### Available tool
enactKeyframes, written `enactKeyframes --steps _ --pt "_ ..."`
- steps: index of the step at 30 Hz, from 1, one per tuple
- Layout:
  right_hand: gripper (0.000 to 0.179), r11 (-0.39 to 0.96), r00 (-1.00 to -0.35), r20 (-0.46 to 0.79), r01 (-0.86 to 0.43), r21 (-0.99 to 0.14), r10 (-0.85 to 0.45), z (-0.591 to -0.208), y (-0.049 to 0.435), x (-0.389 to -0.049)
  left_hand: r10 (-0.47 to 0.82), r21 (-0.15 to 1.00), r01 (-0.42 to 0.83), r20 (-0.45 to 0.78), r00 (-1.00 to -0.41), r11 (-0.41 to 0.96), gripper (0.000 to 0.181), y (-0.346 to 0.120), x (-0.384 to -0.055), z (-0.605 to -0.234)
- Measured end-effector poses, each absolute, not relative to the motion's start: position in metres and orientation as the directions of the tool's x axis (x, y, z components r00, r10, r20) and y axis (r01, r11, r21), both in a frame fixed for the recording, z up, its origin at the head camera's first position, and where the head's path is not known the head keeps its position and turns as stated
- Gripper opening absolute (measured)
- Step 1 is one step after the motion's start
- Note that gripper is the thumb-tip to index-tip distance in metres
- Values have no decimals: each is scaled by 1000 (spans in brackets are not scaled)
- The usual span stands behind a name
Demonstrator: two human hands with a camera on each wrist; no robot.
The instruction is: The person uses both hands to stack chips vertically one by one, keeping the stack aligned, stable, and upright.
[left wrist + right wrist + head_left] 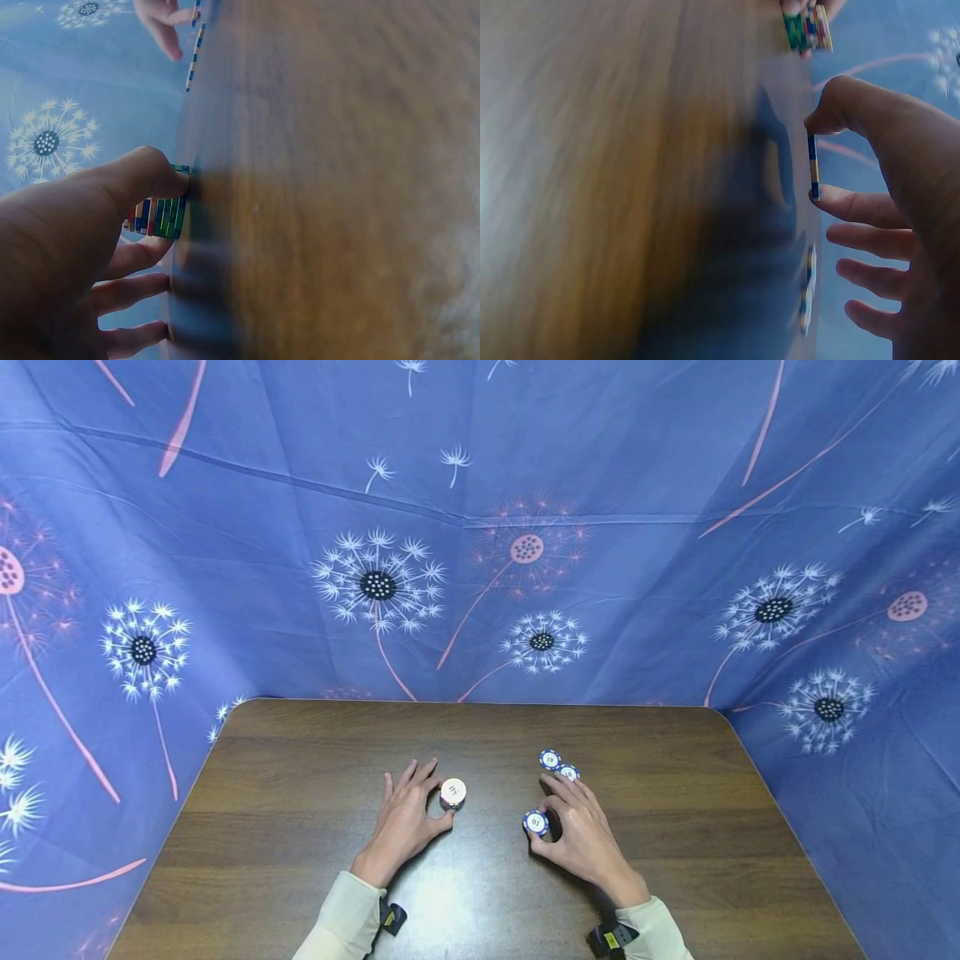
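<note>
My left hand (403, 820) grips a short stack of poker chips (453, 794) between thumb and index finger. A pale chip marked 50 tops it. In the left wrist view the stack (169, 216) shows green, red and blue edges, and the other fingers are spread at the tabletop. To the right, my right hand (588, 839) pinches one blue-and-white poker chip (535, 823) marked 10 by its rim. The right wrist view has this chip (814, 169) edge-on between thumb and index fingertip, right at the tabletop, with the remaining fingers extended.
Two more blue-and-white chips (550, 759) lie side by side just beyond the right hand's fingers, the right one partly covered by them. The brown wooden table (300, 760) ends at a blue dandelion-print cloth (645, 568) behind and at both sides.
</note>
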State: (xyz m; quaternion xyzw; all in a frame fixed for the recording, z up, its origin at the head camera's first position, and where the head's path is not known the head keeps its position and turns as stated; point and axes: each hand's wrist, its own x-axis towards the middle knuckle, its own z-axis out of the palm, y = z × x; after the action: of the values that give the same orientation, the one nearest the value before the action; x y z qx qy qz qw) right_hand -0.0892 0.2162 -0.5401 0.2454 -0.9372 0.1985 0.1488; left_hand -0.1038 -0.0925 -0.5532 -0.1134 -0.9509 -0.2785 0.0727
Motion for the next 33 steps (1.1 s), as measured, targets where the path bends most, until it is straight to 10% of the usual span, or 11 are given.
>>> enactKeyframes --steps 33 --pt "32 685 -732 279 -680 -261 -621 -512 111 -144 196 494 284 223 -955 822 47 -94 -103 -552"
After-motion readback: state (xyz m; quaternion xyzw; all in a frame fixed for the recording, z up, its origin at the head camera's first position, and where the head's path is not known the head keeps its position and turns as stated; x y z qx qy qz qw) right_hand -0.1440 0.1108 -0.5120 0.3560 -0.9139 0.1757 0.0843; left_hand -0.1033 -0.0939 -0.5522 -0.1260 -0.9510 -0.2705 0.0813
